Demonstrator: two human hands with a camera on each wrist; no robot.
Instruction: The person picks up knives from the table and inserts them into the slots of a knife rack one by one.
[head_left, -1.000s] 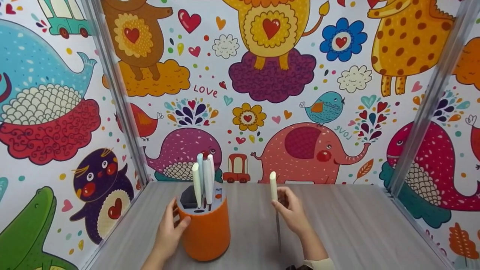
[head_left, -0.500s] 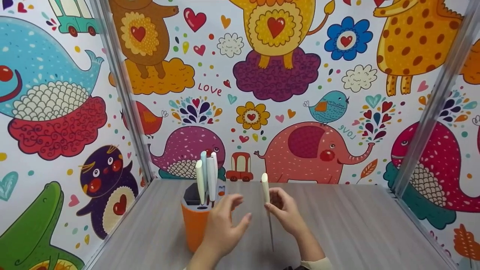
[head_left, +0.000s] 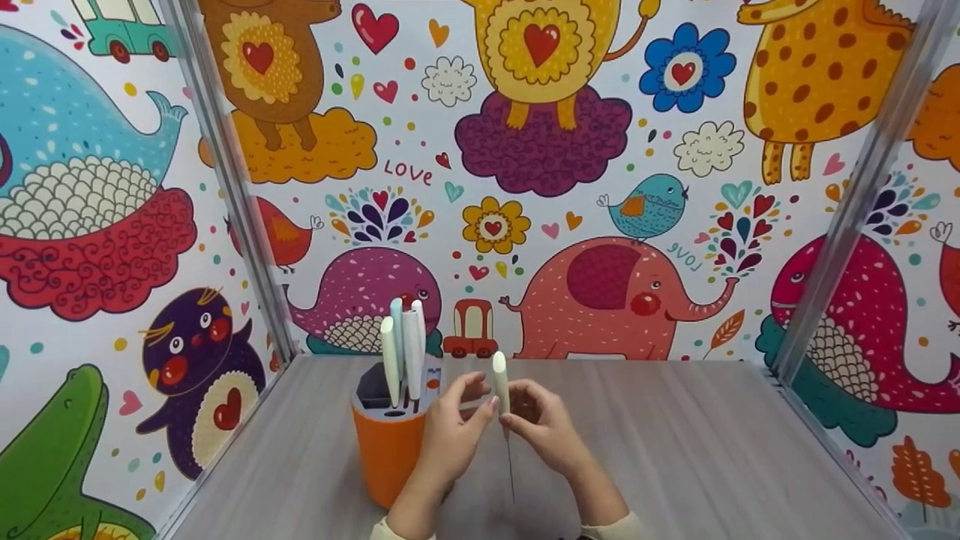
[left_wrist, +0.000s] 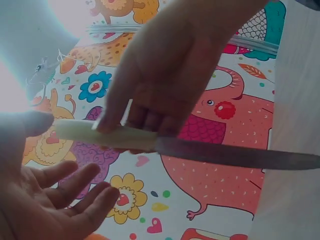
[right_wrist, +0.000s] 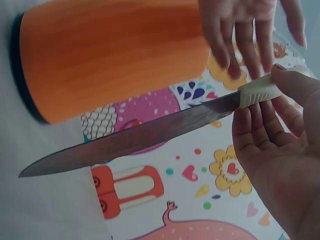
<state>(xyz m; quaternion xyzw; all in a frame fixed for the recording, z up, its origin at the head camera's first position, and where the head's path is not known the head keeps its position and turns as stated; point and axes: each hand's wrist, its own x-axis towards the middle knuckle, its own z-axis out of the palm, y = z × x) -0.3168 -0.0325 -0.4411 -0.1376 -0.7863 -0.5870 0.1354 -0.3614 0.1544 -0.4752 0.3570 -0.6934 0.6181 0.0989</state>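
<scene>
My right hand (head_left: 546, 421) pinches the pale cream handle of a kitchen knife (right_wrist: 135, 131), thumb on one side and fingertips on the other. The long blade points down toward the table in the head view. My left hand (head_left: 456, 424) is beside the handle, its fingers spread and loosely bent; in the left wrist view those fingers (left_wrist: 80, 195) stand apart from the knife, with the thumb near the handle's end. Left of my hands stands an orange knife block (head_left: 386, 457), partly hidden by my left hand, with several pale-handled knives (head_left: 403, 352) upright in its slots.
The grey wood-grain table (head_left: 690, 450) extends to both sides. Behind it rises a wall (head_left: 480, 45) printed with cartoon animals, and metal corner posts (head_left: 847, 195) stand at left and right. The block's top has a dark compartment (head_left: 373, 386) beside the knives.
My left hand has let go of the knife block's side and moved right, beside the knife handle. My right hand has brought the knife leftward, toward the left hand.
</scene>
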